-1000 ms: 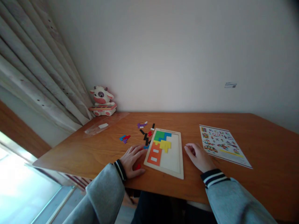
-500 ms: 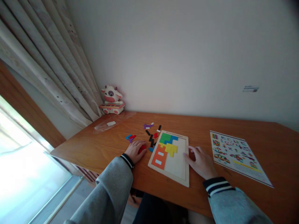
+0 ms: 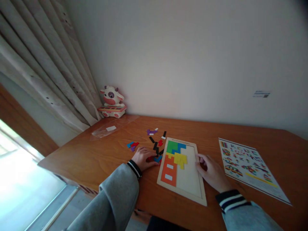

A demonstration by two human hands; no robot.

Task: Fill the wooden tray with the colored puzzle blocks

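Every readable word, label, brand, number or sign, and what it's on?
Nothing legible.
Wall sticker: print and a small dark square, too blurred.
Printed sheet: any text too small.
Puzzle board: faint marks on far rim, unreadable.
White label by plastic bag: no print discernible.

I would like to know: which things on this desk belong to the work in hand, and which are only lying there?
Seem to belong:
wooden puzzle tray, right hand at its rim
coloured pieces inside it
loose pieces by the left hand
printed pattern sheet, probably

Apparently just lying about:
cow toy keyboard
clear plastic wrapper
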